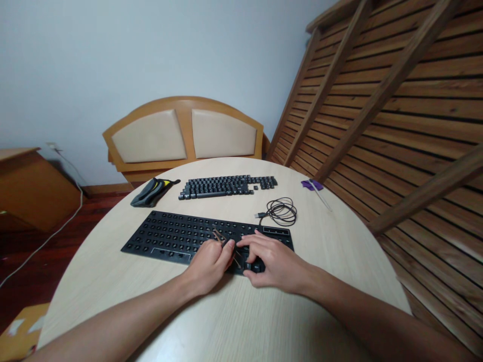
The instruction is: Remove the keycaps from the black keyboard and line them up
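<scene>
A black keyboard (169, 239) lies at a slant before me, most of its keycaps off and its switches bare. My left hand (209, 261) is closed over its middle-right part, holding a thin wire keycap puller (218, 235) whose ends stick out past the fingers. Over the right end, my right hand (273, 261) is curled, thumb and finger at a black keycap (248, 266) near the front edge. Another keycap (257, 267) shows beside it. The fingers hide part of the keys there.
Removed keycaps (215, 186) lie in keyboard order behind the keyboard. Its coiled cable (281, 211) sits at the right. A grey-black pouch (153, 192) is at the back left, a purple cloth (311, 185) with a thin metal tool (320, 195) at the right. The round table (241, 322) curves away.
</scene>
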The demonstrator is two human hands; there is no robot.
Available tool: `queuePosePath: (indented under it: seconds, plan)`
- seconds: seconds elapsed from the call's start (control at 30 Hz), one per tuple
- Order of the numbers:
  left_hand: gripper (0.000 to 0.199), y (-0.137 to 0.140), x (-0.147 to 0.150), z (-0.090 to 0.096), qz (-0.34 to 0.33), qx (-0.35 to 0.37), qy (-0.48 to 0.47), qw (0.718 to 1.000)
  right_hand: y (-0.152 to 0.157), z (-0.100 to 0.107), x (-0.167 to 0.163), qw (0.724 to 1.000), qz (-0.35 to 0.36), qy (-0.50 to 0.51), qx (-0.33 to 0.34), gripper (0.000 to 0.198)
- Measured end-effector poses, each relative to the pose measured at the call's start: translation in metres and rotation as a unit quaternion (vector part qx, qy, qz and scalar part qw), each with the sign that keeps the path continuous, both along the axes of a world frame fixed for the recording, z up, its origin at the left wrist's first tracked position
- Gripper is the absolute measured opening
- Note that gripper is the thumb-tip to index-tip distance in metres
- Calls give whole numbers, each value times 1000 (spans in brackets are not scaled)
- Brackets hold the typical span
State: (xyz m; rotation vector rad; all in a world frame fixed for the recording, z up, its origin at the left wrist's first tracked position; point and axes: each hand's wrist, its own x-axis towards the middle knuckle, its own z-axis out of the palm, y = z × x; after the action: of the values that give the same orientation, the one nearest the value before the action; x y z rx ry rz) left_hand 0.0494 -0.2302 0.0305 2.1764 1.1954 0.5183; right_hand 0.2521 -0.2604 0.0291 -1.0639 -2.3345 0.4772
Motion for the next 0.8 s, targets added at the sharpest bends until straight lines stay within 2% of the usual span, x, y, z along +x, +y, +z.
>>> queuePosePath:
  seconds: [0.6, 0.67, 0.8]
  plan:
    - [56, 2, -1, 1, -17, -9, 0, 1000, 1, 1, -2, 998, -19, 34, -49, 24]
    - [56, 2, -2, 2, -18, -28, -16, 999, 1, 3, -2, 997, -22, 44, -55, 25]
    - [57, 2, -3, 5, 1, -110, -119, 987, 2, 4, 0, 994, -33, 84, -64, 23]
